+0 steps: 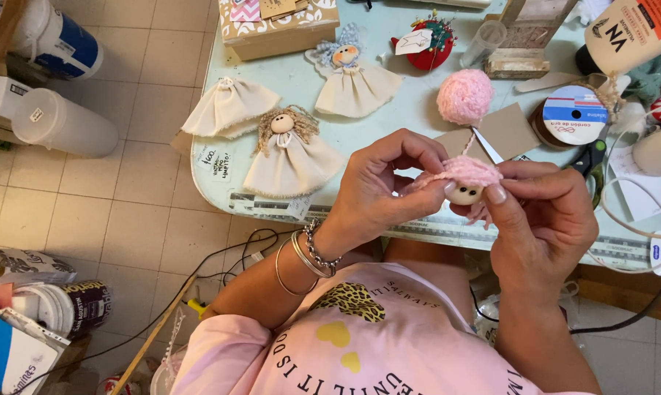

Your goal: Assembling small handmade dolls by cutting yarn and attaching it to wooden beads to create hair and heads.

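Both hands (389,186) (543,216) pinch pink-yarned bead (464,192).

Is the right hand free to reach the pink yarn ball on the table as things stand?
Probably not at once: the right hand and the left hand both pinch the small wooden head with pink yarn. The table path to the pink yarn ball looks open.

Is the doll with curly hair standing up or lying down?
Lying down. The curly-haired doll lies flat on the table, dress spread out.
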